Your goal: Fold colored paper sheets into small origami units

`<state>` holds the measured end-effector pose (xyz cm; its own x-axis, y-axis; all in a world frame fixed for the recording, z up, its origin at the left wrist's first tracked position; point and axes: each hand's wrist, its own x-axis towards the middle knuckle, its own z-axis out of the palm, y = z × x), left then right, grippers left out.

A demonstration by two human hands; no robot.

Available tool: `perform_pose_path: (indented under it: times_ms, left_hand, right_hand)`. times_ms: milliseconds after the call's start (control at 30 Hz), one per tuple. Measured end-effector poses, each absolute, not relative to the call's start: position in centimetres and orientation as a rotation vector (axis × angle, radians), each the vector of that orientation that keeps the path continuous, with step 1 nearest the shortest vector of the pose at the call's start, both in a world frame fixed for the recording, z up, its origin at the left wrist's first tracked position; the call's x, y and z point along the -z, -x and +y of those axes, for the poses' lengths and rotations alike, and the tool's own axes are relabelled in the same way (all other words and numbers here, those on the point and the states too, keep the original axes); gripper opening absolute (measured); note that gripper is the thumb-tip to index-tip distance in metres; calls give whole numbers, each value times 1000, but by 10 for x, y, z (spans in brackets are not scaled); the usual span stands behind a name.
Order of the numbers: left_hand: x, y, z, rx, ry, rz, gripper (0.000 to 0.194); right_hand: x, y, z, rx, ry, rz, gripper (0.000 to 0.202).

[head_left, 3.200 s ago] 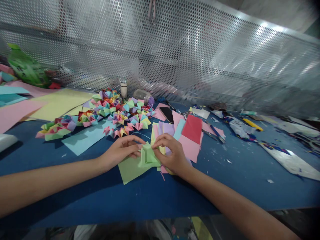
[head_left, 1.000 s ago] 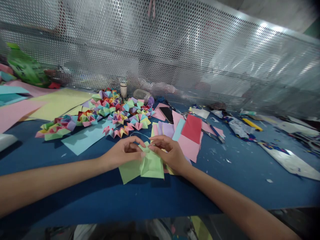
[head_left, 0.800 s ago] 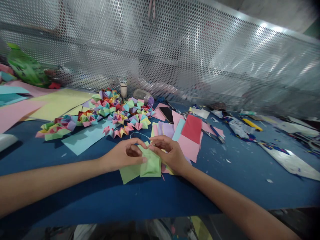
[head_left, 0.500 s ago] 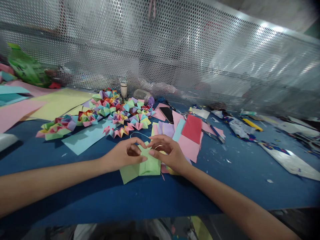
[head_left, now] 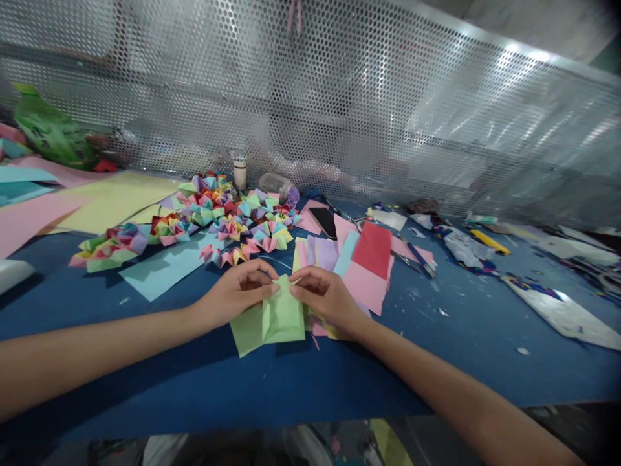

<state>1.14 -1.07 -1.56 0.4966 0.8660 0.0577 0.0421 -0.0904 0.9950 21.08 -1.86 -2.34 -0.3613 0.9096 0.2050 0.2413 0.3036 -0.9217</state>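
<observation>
In the head view, the left hand (head_left: 245,294) is narrow, its thumb and forefinger pinching the top edge of a folded light-green paper (head_left: 284,317) on that hand's side. The right hand (head_left: 330,298) is narrow as well, pinching the same edge close by. So the folded paper lies between the 2 hands, its lower part hanging toward the wearer, its face creased.

Compared with 0.5 s ago, the paper has slid a little toward the left hand, and the left thumb has moved up from its side to its top. Both pinches now meet near the upper edge, which I judge gives finer control of the small fold there; whether that fold is finished I cannot tell.

Below the left hand, a flat green sheet (head_left: 246,333) lies on the blue tabletop (head_left: 194,395), partly behind the folded paper. Beyond that hand are a pale-blue sheet (head_left: 162,272) and a heap of multicoloured folded pieces (head_left: 233,226). Just beyond the right hand and partly under it are loose papers, with a purple sheet (head_left: 326,254), a pink sheet (head_left: 363,285) and, overlapping the pink, a red sheet (head_left: 372,249). Farther past the right hand lies a dark phone (head_left: 323,221); to its right, well apart, is a yellow tool (head_left: 490,241).
</observation>
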Motion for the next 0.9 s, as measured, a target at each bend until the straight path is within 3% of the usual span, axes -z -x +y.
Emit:
perform_pose_path:
  times_ms: [367,900]
  left_hand:
    - [18,-9,-8,-820,-1594,824,13]
    - [21,-8,-8,-783,-1589,966,23]
  right_hand:
    - [20,-209,-18,-1007,1013,-1798,15]
    - [22,-208,-19,-1018,985,-1724,17]
